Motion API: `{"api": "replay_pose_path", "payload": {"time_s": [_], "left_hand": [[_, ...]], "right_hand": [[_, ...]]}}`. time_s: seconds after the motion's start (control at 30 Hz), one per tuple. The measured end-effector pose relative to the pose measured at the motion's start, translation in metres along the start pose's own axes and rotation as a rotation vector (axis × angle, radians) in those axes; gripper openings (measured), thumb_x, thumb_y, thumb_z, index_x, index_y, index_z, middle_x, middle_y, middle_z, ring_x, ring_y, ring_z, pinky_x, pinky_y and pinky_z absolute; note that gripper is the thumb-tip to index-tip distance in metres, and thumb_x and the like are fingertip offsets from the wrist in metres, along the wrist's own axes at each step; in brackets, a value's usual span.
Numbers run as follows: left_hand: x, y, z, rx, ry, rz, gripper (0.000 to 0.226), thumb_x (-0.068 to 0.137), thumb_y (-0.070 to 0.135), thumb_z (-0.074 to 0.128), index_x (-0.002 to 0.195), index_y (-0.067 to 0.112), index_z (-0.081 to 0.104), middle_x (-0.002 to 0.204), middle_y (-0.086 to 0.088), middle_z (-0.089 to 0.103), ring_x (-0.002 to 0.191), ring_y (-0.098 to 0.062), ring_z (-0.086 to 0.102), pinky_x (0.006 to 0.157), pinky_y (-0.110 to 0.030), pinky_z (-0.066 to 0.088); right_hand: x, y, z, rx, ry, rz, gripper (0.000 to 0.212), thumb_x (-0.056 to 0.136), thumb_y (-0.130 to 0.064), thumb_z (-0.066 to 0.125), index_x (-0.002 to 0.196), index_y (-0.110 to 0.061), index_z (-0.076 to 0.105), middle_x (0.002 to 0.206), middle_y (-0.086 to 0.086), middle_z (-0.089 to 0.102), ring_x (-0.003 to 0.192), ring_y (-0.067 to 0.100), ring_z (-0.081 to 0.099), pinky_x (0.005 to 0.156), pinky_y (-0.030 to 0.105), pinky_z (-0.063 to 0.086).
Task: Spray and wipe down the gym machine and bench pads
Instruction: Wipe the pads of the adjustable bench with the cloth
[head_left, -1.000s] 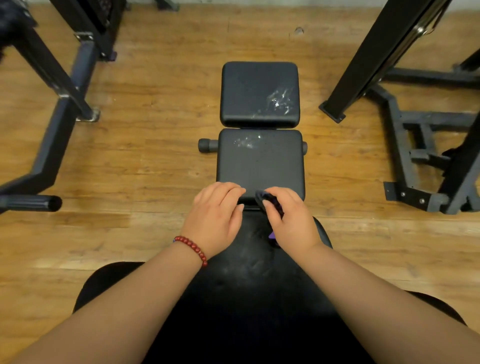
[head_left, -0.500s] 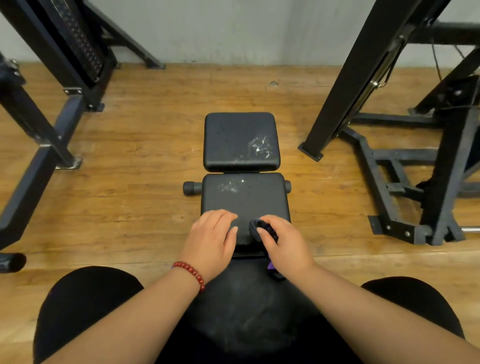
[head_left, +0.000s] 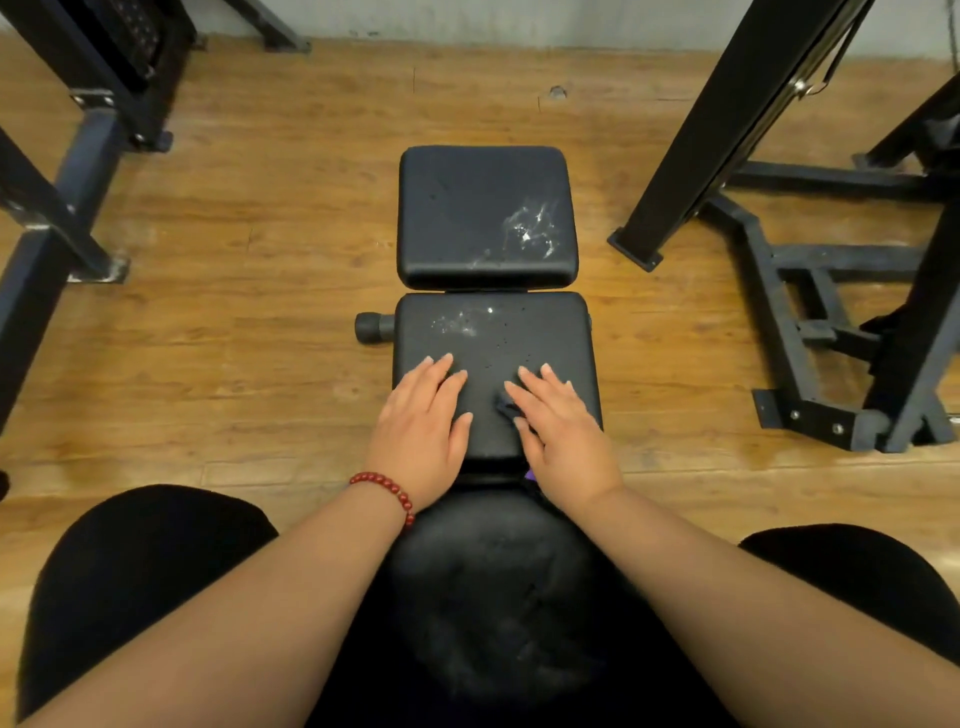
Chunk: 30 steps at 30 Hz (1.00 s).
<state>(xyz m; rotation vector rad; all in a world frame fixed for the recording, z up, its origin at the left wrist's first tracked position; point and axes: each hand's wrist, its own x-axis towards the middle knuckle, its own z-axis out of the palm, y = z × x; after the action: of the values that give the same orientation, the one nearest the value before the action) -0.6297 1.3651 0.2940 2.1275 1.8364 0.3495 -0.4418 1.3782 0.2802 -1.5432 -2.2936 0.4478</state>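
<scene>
2 hands slid forward onto pad (head_left: 519, 332). Left hand (head_left: 423, 436) lay flat, fingers straight; right hand (head_left: 561, 436) pressed cloth (head_left: 505, 408) flat on pad. Likely needed firm overlapping strokes toward spray (head_left: 457, 325) at pad far edge.

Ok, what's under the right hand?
A dark cloth, one corner showing beside the right hand on the middle pad; a purple bit by the wrist. Rest is covered.

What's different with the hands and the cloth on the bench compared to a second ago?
Both hands slid forward onto the nearer pad and flattened. The right hand, earlier pinching the dark cloth at the pad's near edge, now presses it flat under straight fingers; the left hand rests open beside it. White spray marks on both pads remain unwiped.
</scene>
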Motion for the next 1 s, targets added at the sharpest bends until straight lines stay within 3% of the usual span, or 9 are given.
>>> {"api": "replay_pose_path", "payload": {"time_s": [0.07,0.17,0.27,0.37,0.53,0.73,0.83,0.9,1.0], "left_hand": [[0.000,-0.006,0.006,0.041,-0.063,-0.003,0.051,0.100,0.030,0.046,0.145,0.007,0.041,0.155,-0.011,0.034,0.146,-0.028,0.026,0.117,-0.034,0.010],[-0.002,-0.012,0.010,0.087,-0.096,0.014,0.062,0.097,0.042,0.027,0.146,0.007,0.040,0.155,-0.011,0.035,0.145,-0.028,0.027,0.118,-0.035,0.010],[-0.002,-0.016,0.010,0.099,-0.122,0.038,0.067,0.094,0.045,0.021,0.147,0.008,0.039,0.155,-0.011,0.034,0.145,-0.028,0.027,0.118,-0.037,0.011],[-0.002,-0.017,0.012,0.127,-0.120,0.047,0.067,0.095,0.045,0.018,0.148,0.009,0.036,0.156,-0.010,0.032,0.146,-0.027,0.024,0.118,-0.036,0.008],[0.001,-0.019,0.013,0.069,-0.123,0.062,0.078,0.089,0.052,0.005,0.153,0.012,0.024,0.162,-0.005,0.014,0.150,-0.020,0.007,0.117,-0.029,-0.008],[0.003,-0.020,0.013,0.127,-0.145,0.060,0.061,0.102,0.045,0.022,0.155,0.014,0.015,0.163,-0.003,0.005,0.151,-0.020,0.001,0.116,-0.029,-0.011],[0.004,-0.020,0.013,0.133,-0.175,0.074,0.078,0.088,0.052,0.002,0.154,0.013,0.017,0.162,-0.003,0.008,0.150,-0.021,0.003,0.116,-0.030,-0.010],[0.004,-0.020,0.012,0.118,-0.183,0.075,0.082,0.085,0.053,-0.001,0.154,0.012,0.017,0.163,-0.003,0.007,0.150,-0.020,0.002,0.116,-0.030,-0.010],[0.004,-0.018,0.008,0.134,-0.190,0.063,0.078,0.088,0.054,-0.002,0.155,0.016,0.008,0.163,0.000,-0.002,0.150,-0.018,-0.005,0.114,-0.027,-0.015]], "right_hand": [[-0.009,-0.007,0.006,-0.210,-0.070,-0.194,0.043,0.087,-0.020,0.067,0.129,-0.009,0.063,0.137,0.010,0.058,0.131,0.032,0.051,0.106,0.047,0.044],[-0.011,0.001,0.005,-0.357,-0.056,-0.410,0.039,0.092,-0.029,0.056,0.125,-0.012,0.066,0.135,0.006,0.060,0.127,0.028,0.055,0.097,0.039,0.050],[-0.008,0.015,0.002,-0.343,0.015,-0.270,0.040,0.094,-0.023,0.045,0.124,-0.009,0.066,0.134,0.009,0.061,0.125,0.030,0.057,0.095,0.044,0.053],[-0.009,0.001,0.012,-0.285,0.085,-0.041,0.041,0.080,-0.007,0.076,0.120,0.000,0.066,0.129,0.017,0.063,0.122,0.037,0.058,0.094,0.052,0.052],[-0.017,0.006,0.011,-0.221,-0.087,-0.381,0.058,0.067,-0.001,0.080,0.123,-0.004,0.066,0.134,0.012,0.061,0.124,0.030,0.057,0.094,0.045,0.053],[-0.010,0.017,0.002,-0.240,0.138,-0.039,0.054,0.060,0.013,0.080,0.113,0.006,0.068,0.123,0.022,0.065,0.115,0.042,0.061,0.093,0.056,0.046],[-0.021,-0.014,0.025,-0.223,0.054,-0.255,0.040,0.076,0.000,0.062,0.116,-0.001,0.069,0.126,0.014,0.065,0.119,0.033,0.061,0.095,0.046,0.049],[-0.022,-0.006,0.019,-0.222,-0.007,-0.381,0.046,0.082,-0.009,0.042,0.119,-0.006,0.068,0.131,0.009,0.063,0.122,0.028,0.059,0.093,0.042,0.053],[-0.018,0.025,0.000,-0.281,0.062,-0.253,0.050,0.069,0.004,0.069,0.119,-0.002,0.068,0.130,0.015,0.063,0.119,0.035,0.061,0.090,0.050,0.052]]}}
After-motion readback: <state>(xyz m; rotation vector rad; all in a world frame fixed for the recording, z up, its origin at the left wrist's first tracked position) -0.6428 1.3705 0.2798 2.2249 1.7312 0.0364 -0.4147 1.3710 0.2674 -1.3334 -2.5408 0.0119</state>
